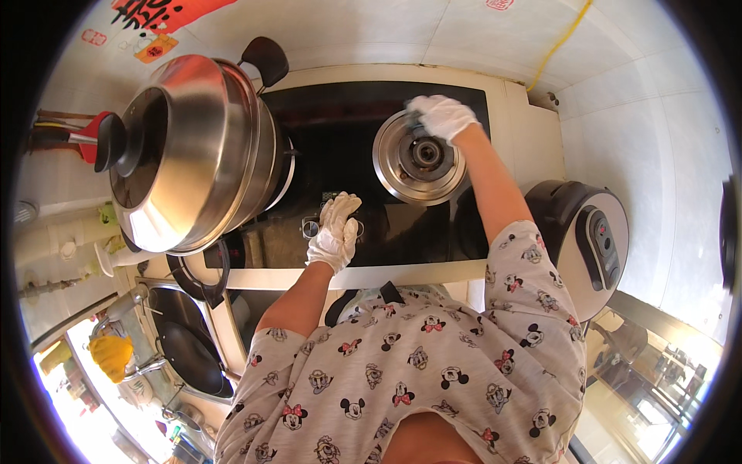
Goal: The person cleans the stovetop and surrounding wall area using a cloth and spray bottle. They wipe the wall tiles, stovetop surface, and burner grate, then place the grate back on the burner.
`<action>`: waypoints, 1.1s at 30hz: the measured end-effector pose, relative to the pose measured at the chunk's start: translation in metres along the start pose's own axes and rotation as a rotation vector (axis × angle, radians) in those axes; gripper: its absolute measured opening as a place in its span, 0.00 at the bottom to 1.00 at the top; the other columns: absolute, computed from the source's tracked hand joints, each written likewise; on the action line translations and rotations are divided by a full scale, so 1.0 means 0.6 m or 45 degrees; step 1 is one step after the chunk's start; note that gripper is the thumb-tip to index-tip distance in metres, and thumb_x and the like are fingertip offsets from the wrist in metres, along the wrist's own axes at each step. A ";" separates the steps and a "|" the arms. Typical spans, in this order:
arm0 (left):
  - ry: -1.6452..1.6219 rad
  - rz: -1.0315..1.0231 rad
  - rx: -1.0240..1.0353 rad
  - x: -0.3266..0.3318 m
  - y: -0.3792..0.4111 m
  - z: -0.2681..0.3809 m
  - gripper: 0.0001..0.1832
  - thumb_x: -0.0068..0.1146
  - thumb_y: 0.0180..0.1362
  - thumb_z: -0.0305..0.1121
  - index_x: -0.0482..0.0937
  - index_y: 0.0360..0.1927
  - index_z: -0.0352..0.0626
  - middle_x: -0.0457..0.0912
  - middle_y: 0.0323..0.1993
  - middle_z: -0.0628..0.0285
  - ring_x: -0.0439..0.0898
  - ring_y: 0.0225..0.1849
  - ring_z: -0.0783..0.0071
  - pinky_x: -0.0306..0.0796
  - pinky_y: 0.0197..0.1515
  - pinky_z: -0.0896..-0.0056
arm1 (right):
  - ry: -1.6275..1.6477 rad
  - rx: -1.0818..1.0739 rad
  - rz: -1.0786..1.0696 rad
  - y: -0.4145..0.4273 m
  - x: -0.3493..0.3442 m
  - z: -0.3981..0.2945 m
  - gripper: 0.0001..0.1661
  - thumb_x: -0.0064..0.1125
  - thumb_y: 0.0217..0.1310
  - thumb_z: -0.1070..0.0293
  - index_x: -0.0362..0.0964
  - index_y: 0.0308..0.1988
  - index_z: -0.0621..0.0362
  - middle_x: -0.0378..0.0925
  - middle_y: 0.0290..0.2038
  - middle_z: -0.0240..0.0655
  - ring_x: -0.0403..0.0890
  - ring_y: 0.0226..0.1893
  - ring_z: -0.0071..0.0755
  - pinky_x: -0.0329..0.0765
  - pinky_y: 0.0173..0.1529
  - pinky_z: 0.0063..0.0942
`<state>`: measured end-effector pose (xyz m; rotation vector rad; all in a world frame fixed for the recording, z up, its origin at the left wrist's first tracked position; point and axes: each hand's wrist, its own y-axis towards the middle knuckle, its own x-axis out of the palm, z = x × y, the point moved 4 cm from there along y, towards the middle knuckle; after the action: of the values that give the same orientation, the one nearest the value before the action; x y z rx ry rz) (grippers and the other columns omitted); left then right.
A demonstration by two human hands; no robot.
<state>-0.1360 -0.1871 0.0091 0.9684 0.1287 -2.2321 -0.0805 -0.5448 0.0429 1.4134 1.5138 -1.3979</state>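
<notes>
My right hand (442,118), in a white glove, is at the far rim of the right gas burner's round steel drip pan (387,168). Its fingers curl over a small grey-blue pad or cloth (414,120), mostly hidden and blurred by motion. In the middle of the pan sits the bare burner head (427,152), with no pan support over it. My left hand (336,229), also gloved in white, rests on the front of the black glass gas cooktop (342,139) between two control knobs (311,227). It holds nothing, and its fingers are extended.
A large lidded stainless steel pot (197,156) covers the left burner. A black pan support (200,281) lies at the front left corner. Beyond it, a sink (174,301) contains a dark wok (191,359). A round electric cooker (579,232) stands at right.
</notes>
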 end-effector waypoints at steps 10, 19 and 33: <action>-0.005 0.011 -0.025 0.003 -0.004 -0.009 0.24 0.34 0.77 0.44 0.71 0.65 0.43 0.74 0.66 0.54 0.66 0.73 0.52 0.52 0.78 0.49 | -0.129 -0.222 0.078 0.024 0.033 -0.156 0.10 0.53 0.62 0.70 0.78 0.43 0.55 0.83 0.42 0.48 0.83 0.49 0.54 0.81 0.53 0.48; -0.027 0.205 0.034 0.002 -0.011 -0.011 0.21 0.45 0.72 0.40 0.72 0.62 0.41 0.73 0.64 0.46 0.68 0.70 0.44 0.58 0.75 0.48 | 0.419 -0.554 0.198 -0.137 0.060 -0.285 0.12 0.50 0.64 0.83 0.78 0.40 0.57 0.82 0.39 0.45 0.85 0.43 0.45 0.78 0.52 0.32; -0.042 -0.001 0.509 -0.014 -0.078 0.072 0.26 0.60 0.53 0.21 0.72 0.58 0.41 0.73 0.61 0.41 0.74 0.63 0.38 0.70 0.66 0.46 | 1.764 -0.124 1.312 -0.297 -0.075 -0.215 0.23 0.49 0.73 0.83 0.66 0.64 0.62 0.75 0.61 0.40 0.77 0.59 0.31 0.71 0.68 0.33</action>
<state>-0.1880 -0.1618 0.0377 1.1349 -0.3445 -2.3199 -0.2136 -0.4100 0.1638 2.6877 1.0089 0.4402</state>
